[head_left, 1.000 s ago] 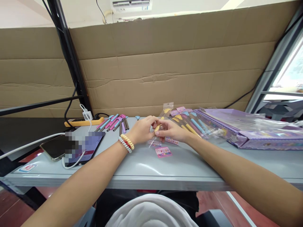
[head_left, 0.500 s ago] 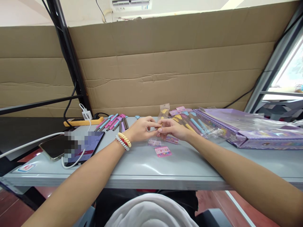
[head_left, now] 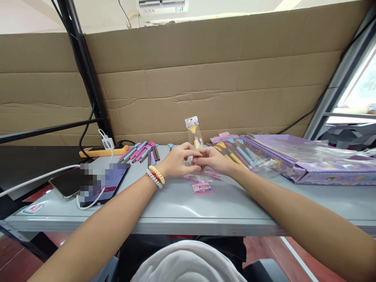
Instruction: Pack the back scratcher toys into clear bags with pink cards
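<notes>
A clear plastic bag with a yellow hand-topped pen inside stands upright between my hands. My left hand and my right hand both pinch its lower part, fingertips touching. Beneath them on the grey table lie small pink printed cards, one of them nearest the front. Several loose pink, blue and purple pens are left of my left hand. To the right of my right hand, several bagged pens with blue and yellow hand tops lie in a pile.
A purple box with clear plastic bags on it is at the right. At the left are a phone, a tablet, white cables and a yellow power strip. Cardboard stands behind the grey table.
The bagged yellow pen has tilted more upright and shifted left, its top now higher above my hands. My hands have moved slightly left.
</notes>
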`<act>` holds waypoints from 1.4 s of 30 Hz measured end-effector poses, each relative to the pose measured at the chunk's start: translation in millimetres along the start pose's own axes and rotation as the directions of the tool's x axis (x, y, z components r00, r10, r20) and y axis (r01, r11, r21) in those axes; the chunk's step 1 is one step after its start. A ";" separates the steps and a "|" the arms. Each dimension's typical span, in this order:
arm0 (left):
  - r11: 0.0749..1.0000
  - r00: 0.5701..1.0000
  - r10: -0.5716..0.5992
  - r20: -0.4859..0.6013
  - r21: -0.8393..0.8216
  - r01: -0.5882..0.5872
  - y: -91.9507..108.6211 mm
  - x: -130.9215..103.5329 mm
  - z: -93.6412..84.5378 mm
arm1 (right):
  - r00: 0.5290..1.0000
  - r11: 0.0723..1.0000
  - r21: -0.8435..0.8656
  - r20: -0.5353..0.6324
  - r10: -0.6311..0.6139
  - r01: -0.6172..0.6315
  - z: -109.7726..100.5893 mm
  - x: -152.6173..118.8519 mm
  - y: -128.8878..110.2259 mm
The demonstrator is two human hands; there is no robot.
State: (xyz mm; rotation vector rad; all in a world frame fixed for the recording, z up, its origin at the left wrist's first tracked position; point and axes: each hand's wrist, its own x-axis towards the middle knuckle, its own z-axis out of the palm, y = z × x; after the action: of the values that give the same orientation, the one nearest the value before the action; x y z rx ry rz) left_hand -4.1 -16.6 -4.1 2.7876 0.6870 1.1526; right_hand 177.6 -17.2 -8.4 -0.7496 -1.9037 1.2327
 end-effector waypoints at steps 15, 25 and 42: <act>0.538 0.812 -0.518 0.268 -0.635 0.554 -10.4 6.7 -6.2 | 0.976 0.994 -0.083 0.208 -0.057 0.075 1.1 -4.3 -6.2; 0.422 0.697 -0.714 0.064 -0.755 0.502 -22.3 7.9 -13.7 | 0.979 0.992 0.115 0.201 0.022 -0.046 -7.5 -3.7 -3.7; 0.407 0.687 -0.712 0.147 -0.710 0.574 -21.2 6.2 -17.0 | 0.978 0.918 -0.375 -0.108 -0.180 0.127 -6.6 -0.5 -2.4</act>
State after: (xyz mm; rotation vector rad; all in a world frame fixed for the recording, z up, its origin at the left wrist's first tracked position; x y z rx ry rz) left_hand -19.9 3.0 7.8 1.5134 0.9504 1.1355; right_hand 183.1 -15.2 -4.6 -0.8348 -2.0556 0.7132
